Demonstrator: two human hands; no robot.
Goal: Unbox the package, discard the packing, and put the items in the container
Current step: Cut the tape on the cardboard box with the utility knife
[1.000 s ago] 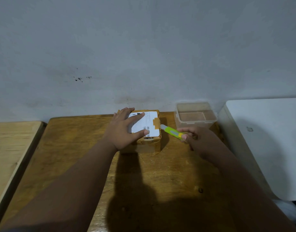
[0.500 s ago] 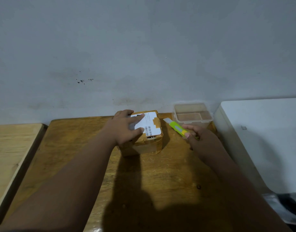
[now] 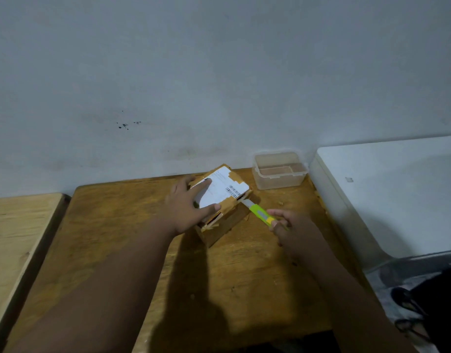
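A small cardboard box (image 3: pixel 223 215), taped in brown with a white shipping label on top, sits turned at an angle on the wooden table (image 3: pixel 117 238). My left hand (image 3: pixel 187 208) lies over its top left side, fingers spread on the label and thumb along the near edge. My right hand (image 3: pixel 288 225) grips a green and yellow utility knife (image 3: pixel 260 212), whose blade end touches the box's right corner under the label. A clear plastic container (image 3: pixel 280 170) stands behind, near the wall.
A white appliance (image 3: pixel 387 189) stands right of the table. A lighter wooden surface (image 3: pixel 13 238) adjoins on the left. A grey wall runs behind the table. Small cardboard scraps lie near the table's right edge. Dark fabric shows at the lower right.
The box has been turned counter-clockwise and sits at an angle. My right hand has brought the knife's blade end up against the box's right corner.
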